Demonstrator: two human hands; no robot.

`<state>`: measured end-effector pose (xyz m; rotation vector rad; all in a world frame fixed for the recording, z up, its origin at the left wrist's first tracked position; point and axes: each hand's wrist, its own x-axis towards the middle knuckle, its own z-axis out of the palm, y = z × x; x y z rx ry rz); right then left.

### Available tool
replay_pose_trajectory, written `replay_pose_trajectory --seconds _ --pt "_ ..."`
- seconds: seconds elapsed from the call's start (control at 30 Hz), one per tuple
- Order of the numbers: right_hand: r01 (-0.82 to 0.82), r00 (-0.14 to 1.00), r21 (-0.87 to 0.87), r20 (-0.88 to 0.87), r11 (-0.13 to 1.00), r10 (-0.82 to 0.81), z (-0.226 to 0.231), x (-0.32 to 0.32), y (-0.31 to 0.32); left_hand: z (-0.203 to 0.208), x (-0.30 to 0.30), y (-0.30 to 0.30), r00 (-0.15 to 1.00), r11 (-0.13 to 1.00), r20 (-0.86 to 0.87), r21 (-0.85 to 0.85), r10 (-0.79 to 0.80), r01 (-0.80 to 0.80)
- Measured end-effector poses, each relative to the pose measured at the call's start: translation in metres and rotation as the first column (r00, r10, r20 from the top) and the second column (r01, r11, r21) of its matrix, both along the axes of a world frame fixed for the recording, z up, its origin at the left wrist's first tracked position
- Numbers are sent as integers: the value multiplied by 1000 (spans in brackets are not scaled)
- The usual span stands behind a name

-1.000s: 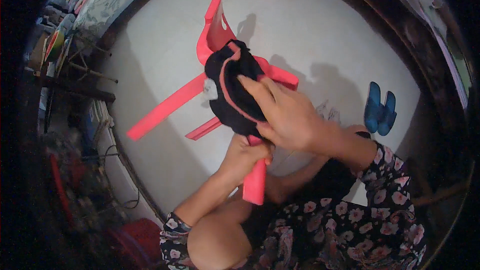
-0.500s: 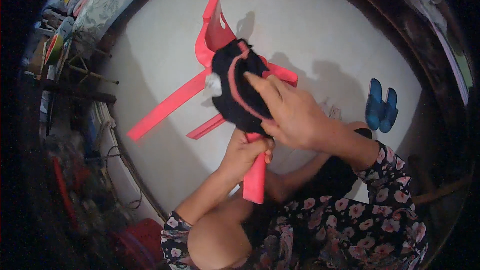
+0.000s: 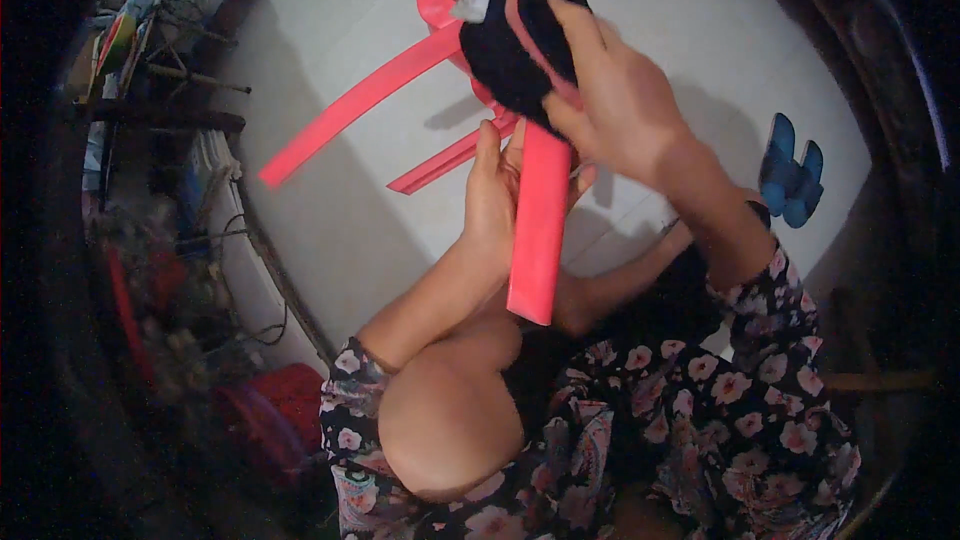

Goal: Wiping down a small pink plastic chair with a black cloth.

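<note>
While the right hand (image 3: pixel 630 105) clamps black cloth (image 3: pixel 500 55), the left hand (image 3: pixel 492 205) sits behind a pink chair leg (image 3: pixel 540 225), grip unclear.

The left hand (image 3: pixel 491 198) reaches behind the nearest pink chair leg (image 3: pixel 540 230), thumb raised at its left; the right hand (image 3: pixel 625 100) pinches above its upper end.

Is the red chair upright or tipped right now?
Tipped: its nearest leg juts toward the person's floral top instead of down at the floor, with the left hand behind it.
</note>
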<state>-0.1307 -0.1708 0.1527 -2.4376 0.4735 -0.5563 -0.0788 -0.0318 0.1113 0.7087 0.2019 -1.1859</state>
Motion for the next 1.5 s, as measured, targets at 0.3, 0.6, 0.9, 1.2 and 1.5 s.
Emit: replay_pose_trajectory --seconds 0.3,0.6,0.9,1.2,1.5 --pt "-361 926 -21 110 932 361 -2 -69 70 -3 7 -17 996 936 -93 -351 -1 -32" --pt "19 1000 -112 -22 994 -21 9 16 -25 -20 8 -26 982 926 -153 -376 -108 43" --pt "-235 958 -141 134 962 253 4 -36 38 -28 19 -26 991 929 132 -366 -5 54" --pt "-76 997 -207 12 975 80 7 13 -12 -7 16 -18 985 928 -165 -373 -57 -9" --pt "-337 940 -131 6 932 341 7 -55 39 5 13 -21 1000 946 -14 -325 -18 12"
